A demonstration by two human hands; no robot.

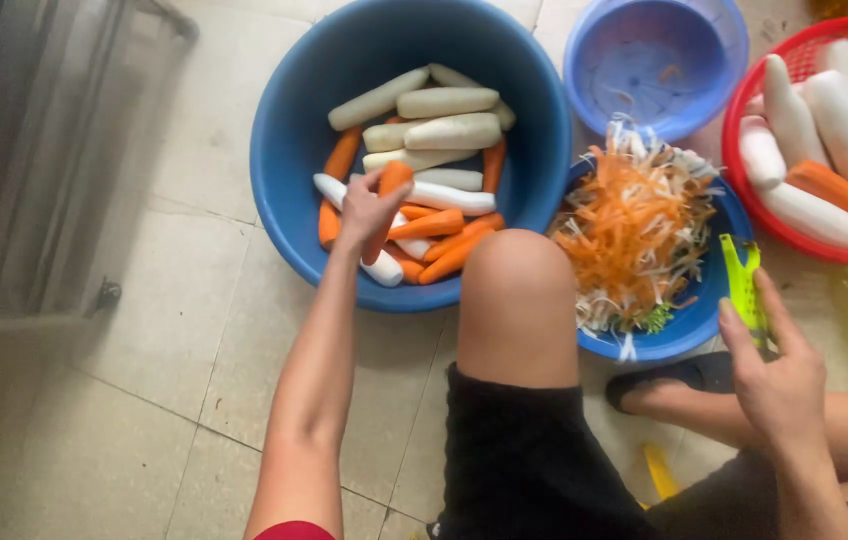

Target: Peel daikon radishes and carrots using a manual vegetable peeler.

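Observation:
My left hand (366, 207) reaches into a large blue basin (289, 150) and grips a peeled orange carrot (391, 183) among several peeled carrots and white radishes. My right hand (776, 375) holds a green peeler (743, 283) upright, beside a smaller blue bowl (689, 335) heaped with shredded carrot and radish (634, 230). My bare knee (516, 300) rises between the basin and that bowl.
An empty light-blue bowl (656, 60) sits at the top. A red basket (744, 130) at the right holds whole white radishes and a carrot. Tiled floor lies around; a dark metal frame (34, 150) stands at the left. A yellow object (659, 470) lies by my leg.

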